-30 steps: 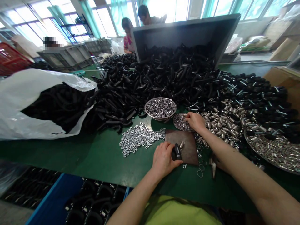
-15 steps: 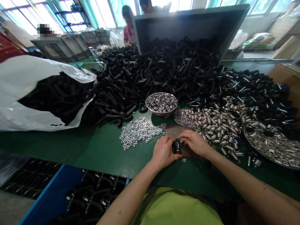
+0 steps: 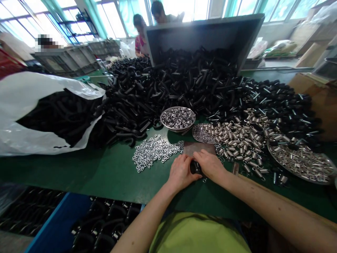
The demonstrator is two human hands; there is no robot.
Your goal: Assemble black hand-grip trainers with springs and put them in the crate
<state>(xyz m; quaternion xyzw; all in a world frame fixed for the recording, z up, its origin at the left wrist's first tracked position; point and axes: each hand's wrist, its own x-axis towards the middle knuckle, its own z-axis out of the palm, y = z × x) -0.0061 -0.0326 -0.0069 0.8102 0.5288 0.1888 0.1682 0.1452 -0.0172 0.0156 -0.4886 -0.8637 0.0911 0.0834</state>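
Yellow-green clothing (image 3: 197,233) fills the near edge, with a blue crate (image 3: 50,221) of black parts at lower left. Just beyond, over the green table (image 3: 110,182), the left hand (image 3: 181,173) grips a black part (image 3: 195,168), thumb and fingers curled around its left side. The right hand (image 3: 210,166) bends over its right side; its fingertips are hidden, so whether they grip anything I cannot tell. One small nut (image 3: 204,180) lies just below the part, and a brown plate (image 3: 198,147) shows behind the hands. Loose nuts (image 3: 151,153) spread to the left, springs (image 3: 244,140) to the right. Farther back stands a filled bowl (image 3: 177,129), then a heap of black curved parts (image 3: 179,84), a tilted grey bin (image 3: 196,33) and bright windows (image 3: 113,21)
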